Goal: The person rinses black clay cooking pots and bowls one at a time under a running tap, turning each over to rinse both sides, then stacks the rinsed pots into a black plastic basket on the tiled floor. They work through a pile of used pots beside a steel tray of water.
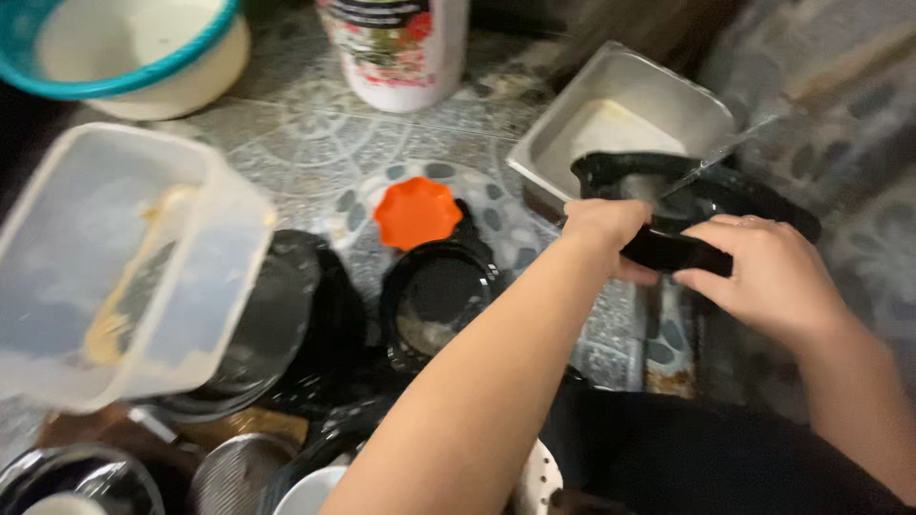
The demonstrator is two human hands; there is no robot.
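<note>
Black plastic tray (687, 205), held over the steel pan (625, 114): left hand (606, 229) and right hand (768, 277) both close their grip on its near rim; support evenly, avoiding tilt.

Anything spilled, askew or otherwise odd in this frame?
Yes. The clear tub at left lies tipped on its side, smeared with yellowish residue. The black bowl on the floor holds leftover liquid. Both hands, left and right, grip a black container by the metal tray; nothing looks broken.
</note>
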